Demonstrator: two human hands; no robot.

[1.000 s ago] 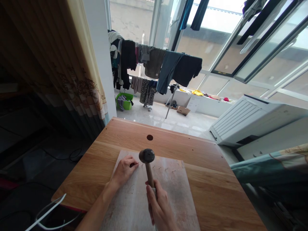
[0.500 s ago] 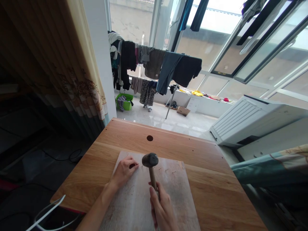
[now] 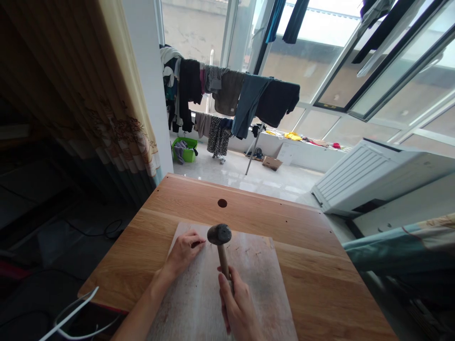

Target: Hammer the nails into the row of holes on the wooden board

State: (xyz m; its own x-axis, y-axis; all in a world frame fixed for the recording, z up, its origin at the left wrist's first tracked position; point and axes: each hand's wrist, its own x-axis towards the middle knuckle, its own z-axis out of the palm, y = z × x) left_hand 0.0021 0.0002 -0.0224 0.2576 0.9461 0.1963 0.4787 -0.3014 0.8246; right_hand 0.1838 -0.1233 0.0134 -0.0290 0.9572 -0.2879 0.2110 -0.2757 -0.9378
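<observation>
Fingers of your left hand are pinched together near the far left part of the gray board. They seem to hold a small nail upright, but it is too tiny to see well. The rest of that hand rests flat on the board.

Move a little to the right and you find the hammer. Its dark round head hangs just beside your left fingertips and a bit above the board. Half a second ago the head sat lower and more to the right. Now it is up and closer to your pinching fingers. I think that means you are between hits, lifting the hammer for one more tap on the nail.

Your right hand is closed tight around the wooden handle, close to you, low in the picture. It has slid a little to the left too.

To the right of the hammer head, a row of small nails already pokes out of the board.

The board lies on the wooden worktop, which has a round hole near its far edge. Your left hand has not moved at all.
</observation>
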